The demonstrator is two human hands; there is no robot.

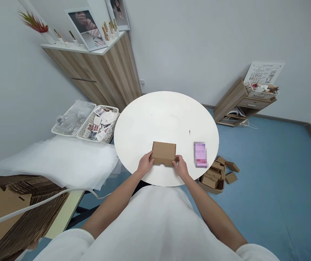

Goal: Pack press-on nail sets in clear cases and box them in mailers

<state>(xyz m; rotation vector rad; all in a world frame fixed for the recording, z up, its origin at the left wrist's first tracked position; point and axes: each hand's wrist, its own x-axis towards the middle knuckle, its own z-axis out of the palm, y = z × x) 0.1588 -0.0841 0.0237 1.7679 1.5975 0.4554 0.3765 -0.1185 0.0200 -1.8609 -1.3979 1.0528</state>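
A small brown cardboard box (164,152) with its lid down lies near the front edge of the round white table (161,119). My left hand (145,162) grips the box's left front corner, thumb at the front and fingers along the side. At the right front corner, my right hand (180,166) holds it the same way. The box's underside is hidden. To the right of my right hand lies a flat pinkish-purple rectangular item (200,154), blurred into blocks so its kind is unclear.
Two white baskets (112,136) with small cards and clear plastic bags stand left of the table. Translucent sheets (71,156) and stacked flat cardboard (5,214) lie nearer me. On the floor at right are several small boxes (212,177). A wooden cabinet (117,69) stands behind left.
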